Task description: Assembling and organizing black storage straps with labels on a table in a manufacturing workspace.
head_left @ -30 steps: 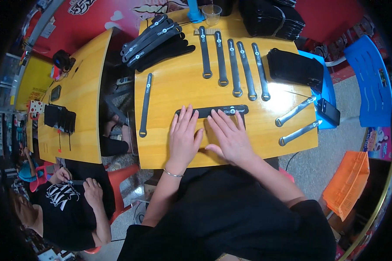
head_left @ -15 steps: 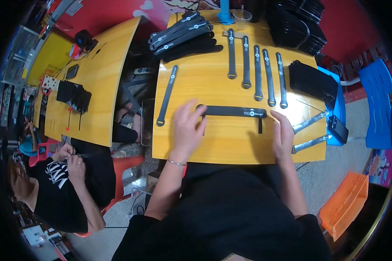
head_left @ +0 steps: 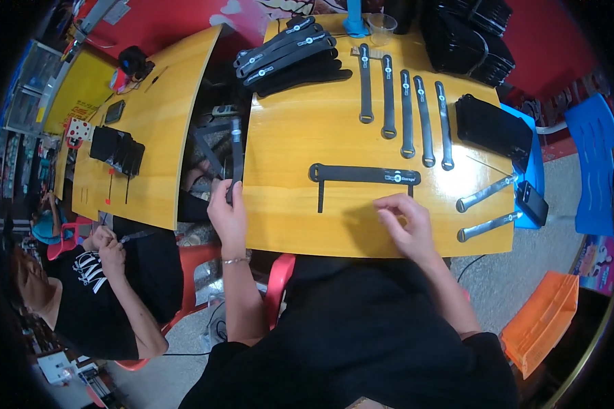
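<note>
My left hand is closed on the lower end of a black strap, holding it up beside the table's left edge. Another black strap with white print and a ringed end lies crosswise in the middle of the yellow table. A narrow black strip sticks out toward me below its left end, and a second one shows below its right end. My right hand hovers just below that right end, fingers loosely bent, thumb apart, nothing visible in them.
Several straps lie in a row at the far right, near a black bundle. A strap pile is at the far left. Two straps and a phone are at the right edge. A co-worker sits to the left.
My left hand has moved left and picked up the strap that lay at the table's left side. My right hand has shifted left and nearer, its fingers more bent.
</note>
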### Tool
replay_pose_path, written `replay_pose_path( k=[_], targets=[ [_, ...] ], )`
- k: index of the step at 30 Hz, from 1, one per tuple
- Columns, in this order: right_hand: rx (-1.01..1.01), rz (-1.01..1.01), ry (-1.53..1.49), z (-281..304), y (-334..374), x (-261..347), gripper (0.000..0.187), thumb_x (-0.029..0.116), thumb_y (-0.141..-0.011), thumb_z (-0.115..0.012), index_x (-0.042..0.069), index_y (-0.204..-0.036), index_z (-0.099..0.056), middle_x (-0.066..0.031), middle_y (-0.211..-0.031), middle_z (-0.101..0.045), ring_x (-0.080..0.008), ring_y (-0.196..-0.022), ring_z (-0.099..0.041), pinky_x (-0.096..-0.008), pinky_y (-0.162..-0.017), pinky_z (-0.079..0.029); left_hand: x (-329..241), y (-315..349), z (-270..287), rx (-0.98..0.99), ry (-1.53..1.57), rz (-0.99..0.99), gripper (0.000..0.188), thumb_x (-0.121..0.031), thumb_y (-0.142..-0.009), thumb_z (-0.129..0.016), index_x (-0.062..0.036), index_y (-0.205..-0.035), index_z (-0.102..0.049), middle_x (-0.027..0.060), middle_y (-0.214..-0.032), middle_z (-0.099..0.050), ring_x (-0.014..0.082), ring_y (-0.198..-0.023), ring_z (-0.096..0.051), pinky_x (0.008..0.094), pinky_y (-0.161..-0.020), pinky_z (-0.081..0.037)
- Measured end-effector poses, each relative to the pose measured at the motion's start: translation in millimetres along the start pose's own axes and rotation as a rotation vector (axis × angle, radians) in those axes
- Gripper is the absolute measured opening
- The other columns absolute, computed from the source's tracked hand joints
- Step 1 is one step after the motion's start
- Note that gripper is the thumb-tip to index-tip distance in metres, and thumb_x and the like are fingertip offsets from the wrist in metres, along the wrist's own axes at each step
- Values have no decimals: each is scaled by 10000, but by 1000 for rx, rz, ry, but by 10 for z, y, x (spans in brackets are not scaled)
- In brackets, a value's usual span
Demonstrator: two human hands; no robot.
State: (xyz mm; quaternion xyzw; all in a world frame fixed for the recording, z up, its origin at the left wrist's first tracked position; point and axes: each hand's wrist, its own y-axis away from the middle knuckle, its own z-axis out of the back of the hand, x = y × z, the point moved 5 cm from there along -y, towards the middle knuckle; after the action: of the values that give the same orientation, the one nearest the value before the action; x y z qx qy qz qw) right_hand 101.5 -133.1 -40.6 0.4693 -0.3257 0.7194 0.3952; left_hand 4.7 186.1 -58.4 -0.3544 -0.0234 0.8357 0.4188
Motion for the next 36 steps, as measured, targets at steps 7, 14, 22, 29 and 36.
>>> replay_pose_path(
  k=[7,14,22,29,36],
  targets=[
    [315,-263,-873,-212,-55,141,691,37,-764,-653,61,-1379,-339,-86,-1194,-558,-91,-827,-535,-182,-615,-420,-1366,424,129,534,451,-652,89,-31,-772,-653,-19,-860,-660,96,-785,-608,222,-689,-614,321,-593,-490],
    [187,-325,-584,202,99,-19,134,22,-793,-606,24,-921,-645,-75,-967,-623,-118,-865,-556,-244,-775,-450,-1450,572,-184,768,562,-457,159,31,-766,-652,-9,-919,-670,94,-822,-611,176,-694,-613,271,-576,-481],
    [-111,-475,-434,346,207,-264,129,36,-844,-599,25,-967,-637,4,-816,-576,-73,-747,-546,-196,-678,-436,-1015,501,-457,763,754,113,180,27,-789,-656,13,-968,-650,67,-800,-628,108,-622,-609,201,-545,-481],
    [-209,-404,-408,398,93,-438,161,69,-906,-526,35,-1036,-616,20,-771,-554,-45,-694,-514,-175,-620,-419,-981,364,-590,805,924,98,209,60,-854,-550,49,-1059,-595,84,-952,-555,139,-724,-638,214,-653,-529],
    [-240,-448,-380,507,50,-562,159,41,-886,-563,23,-1037,-609,14,-812,-582,-44,-697,-528,-176,-642,-437,-774,300,-689,828,881,359,199,49,-874,-531,54,-1067,-580,103,-937,-594,167,-790,-661,223,-678,-543]
  ],
)
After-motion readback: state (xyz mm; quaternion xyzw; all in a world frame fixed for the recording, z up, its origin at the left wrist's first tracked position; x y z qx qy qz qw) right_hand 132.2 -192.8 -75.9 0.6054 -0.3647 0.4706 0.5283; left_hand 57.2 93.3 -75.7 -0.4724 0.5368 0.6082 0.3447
